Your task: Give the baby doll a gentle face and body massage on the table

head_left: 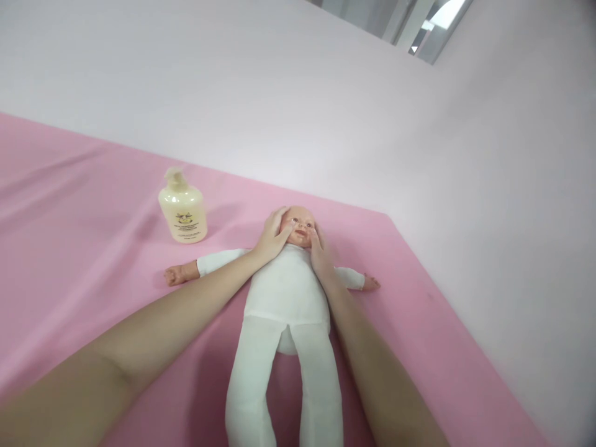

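My left hand and right hand, not clenched, cup the doll's head from nine and three o'clock, apparently for supporting both sides equally.

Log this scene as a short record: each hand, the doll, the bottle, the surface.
left hand: open, against one side of the doll's head
right hand: against the opposite side of the head
doll: face up, arms spread, white cloth body, lower legs cut off by the frame
bottle: upright, pump top, left of the doll; small print unreadable
surface: pink cover with creases
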`<state>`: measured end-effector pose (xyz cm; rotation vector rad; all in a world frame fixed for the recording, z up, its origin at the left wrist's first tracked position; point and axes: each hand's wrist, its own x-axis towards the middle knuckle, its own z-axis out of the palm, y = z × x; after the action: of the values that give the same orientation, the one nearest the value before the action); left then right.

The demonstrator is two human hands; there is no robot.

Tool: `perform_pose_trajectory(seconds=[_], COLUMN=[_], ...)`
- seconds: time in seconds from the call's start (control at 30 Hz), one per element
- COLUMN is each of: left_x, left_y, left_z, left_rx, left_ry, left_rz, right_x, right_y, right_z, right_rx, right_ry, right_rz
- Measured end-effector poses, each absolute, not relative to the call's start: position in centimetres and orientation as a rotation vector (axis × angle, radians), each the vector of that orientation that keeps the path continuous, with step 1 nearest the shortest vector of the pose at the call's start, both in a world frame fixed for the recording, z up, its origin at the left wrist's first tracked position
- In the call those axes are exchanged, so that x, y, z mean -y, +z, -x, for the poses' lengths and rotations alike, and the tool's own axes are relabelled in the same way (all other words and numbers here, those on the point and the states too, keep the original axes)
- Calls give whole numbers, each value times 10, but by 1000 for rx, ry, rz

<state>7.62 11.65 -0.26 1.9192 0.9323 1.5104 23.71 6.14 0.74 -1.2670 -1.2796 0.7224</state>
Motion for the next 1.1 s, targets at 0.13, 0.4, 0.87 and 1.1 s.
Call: perform_pose_trajectory(seconds=[0.13, 0.4, 0.87, 1.1], left_x=[-117, -118, -118, -117], left_y=[-3, -5, -5, -4], left_z=[-76, -76, -76, -75], left_rx=[-938, -934, -931, -930], left_ry=[1505, 1511, 1510, 1505], left_rz=[-1918, -1914, -1914, -1907], right_x=[-62, -61, -59, -58], right_y=[8, 6, 9, 10], right_z=[-237, -237, -234, -235], right_rx=[1276, 1265, 1253, 1275], right_ry=[732, 752, 730, 722], right_rz=[1287, 1294, 1302, 1312])
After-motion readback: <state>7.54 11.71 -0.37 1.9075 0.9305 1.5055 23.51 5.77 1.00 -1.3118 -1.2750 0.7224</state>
